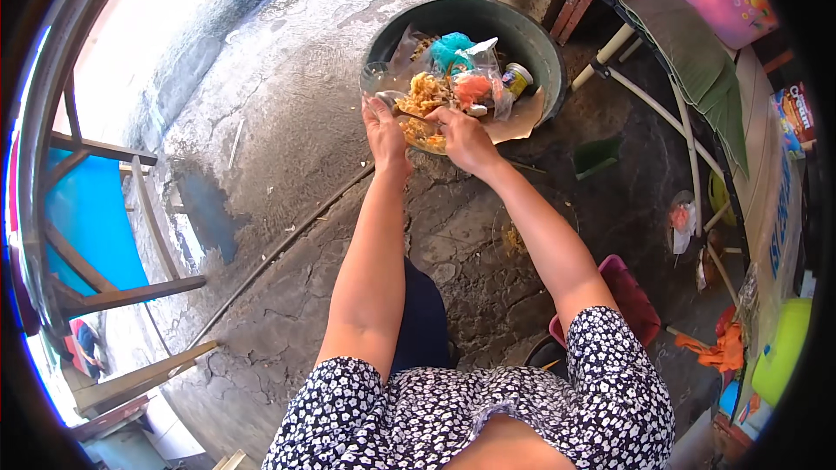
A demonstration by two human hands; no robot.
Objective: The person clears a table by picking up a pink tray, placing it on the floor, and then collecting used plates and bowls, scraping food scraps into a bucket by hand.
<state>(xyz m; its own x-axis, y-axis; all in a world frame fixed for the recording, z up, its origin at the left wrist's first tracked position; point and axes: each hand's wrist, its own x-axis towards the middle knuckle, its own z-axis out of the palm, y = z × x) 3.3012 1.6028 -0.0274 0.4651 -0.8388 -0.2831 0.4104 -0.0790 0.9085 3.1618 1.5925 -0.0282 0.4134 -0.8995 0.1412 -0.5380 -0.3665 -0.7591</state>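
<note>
A round dark plastic tub (545,52) stands on the floor before me, holding refuse. In it lie yellowish food scraps (428,94), a teal plastic bag (450,51), a reddish-orange bag (471,88), a can (516,80) and brown paper (526,121). My left hand (386,137) grips a clear, see-through dish (375,76), tilted at the tub's near left rim. Between finger and thumb, my right hand (467,140) holds a metal spoon (408,115), its bowl end near the left fingers. Where the dish ends and the scraps in the tub begin is hard to tell.
A clear dish with food bits (513,240) appears on the floor beneath my right forearm. Nearby are a piece of green leaf (595,156) and a pink plastic basket (627,297). A pole-legged table (679,111) stands right; a wooden frame (130,297) stands left.
</note>
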